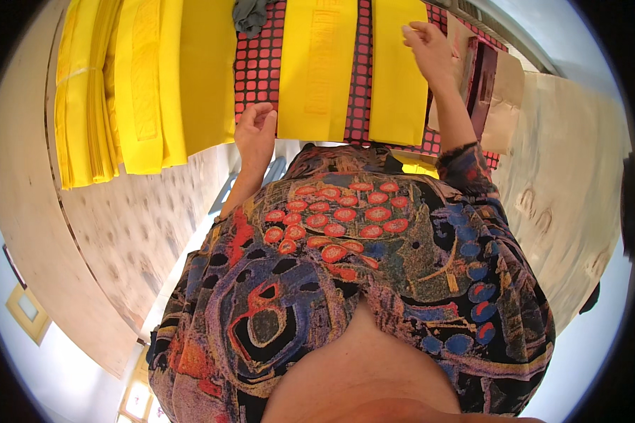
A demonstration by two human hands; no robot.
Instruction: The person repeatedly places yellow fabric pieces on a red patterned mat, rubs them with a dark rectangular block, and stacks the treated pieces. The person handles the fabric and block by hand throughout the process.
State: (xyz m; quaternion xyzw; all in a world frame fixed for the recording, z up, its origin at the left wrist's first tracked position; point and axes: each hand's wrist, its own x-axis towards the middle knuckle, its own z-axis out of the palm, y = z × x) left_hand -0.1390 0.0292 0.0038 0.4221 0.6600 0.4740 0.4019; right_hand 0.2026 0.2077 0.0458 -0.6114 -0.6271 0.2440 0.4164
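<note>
A flat yellow folded piece (317, 77) with a faint printed band lies in front of me on a red and black checked cloth (256, 74). Its material could be fabric or a soft sheet; I cannot tell. My left hand (255, 137) hovers by its near left corner, fingers loosely bent, nothing visible in them. To the right is a second yellow folded piece (396, 92). Over its right edge is my right hand (430, 53), fingers slightly apart and pointing left, holding nothing I can see.
Stacks of yellow folded pieces (85, 106) fill the left side, one bundle tied with a thin band. A crumpled dark grey cloth (250, 17) lies at the far edge. Brown paper (506, 106) and a dark maroon object (480, 88) are at right, on a pale wooden table (561, 169).
</note>
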